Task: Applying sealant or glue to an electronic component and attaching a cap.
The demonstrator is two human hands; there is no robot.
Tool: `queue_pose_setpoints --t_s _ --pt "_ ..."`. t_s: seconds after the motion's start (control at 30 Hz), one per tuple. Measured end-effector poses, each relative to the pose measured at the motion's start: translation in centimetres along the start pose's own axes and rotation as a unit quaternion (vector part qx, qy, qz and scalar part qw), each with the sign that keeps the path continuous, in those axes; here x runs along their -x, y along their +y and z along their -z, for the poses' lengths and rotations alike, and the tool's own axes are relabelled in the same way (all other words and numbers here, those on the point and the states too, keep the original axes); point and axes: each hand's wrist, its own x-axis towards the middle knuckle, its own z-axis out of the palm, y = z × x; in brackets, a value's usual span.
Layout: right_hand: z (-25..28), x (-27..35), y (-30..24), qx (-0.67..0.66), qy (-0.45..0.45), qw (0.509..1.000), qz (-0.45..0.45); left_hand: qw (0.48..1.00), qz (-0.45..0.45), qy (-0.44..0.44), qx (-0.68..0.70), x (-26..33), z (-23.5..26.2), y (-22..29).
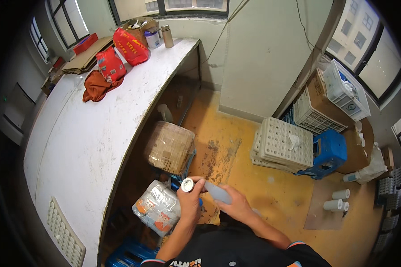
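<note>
In front of my body, my left hand [190,204] is closed around a small white cylinder [188,185], its round end turned up with a paler, uneven spot in the middle. Close to its right, my right hand [239,207] grips a long smooth grey object [218,193] whose kind I cannot make out. The grey object's far end reaches toward my left fingers; whether it touches the cylinder is hidden by them.
A long white table [93,129] runs along the left, with a tray of round white pieces [66,233] at its near end. A taped carton [170,147] and a wrapped bundle [158,207] stand beside it. Right are stacked perforated trays [284,141], a blue stool [329,153] and white cylinders [333,204].
</note>
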Motion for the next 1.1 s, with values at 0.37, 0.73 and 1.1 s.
queue_pose_setpoints --t_s 0.37,0.73,1.1 --pt "9.0 -14.0 1.5 0.080 0.129 0.975 0.159 0.991 0.019 -0.003 0.133 -12.3 -12.1 1.3" --pt "10.4 -33.4 1.3 0.101 0.069 0.972 0.200 0.979 0.015 0.029 0.200 -29.6 -14.2 5.1" --pt "12.2 -48.4 1.3 0.050 0.035 0.978 0.200 0.971 -0.003 0.096 0.218 -43.3 -17.4 7.8"
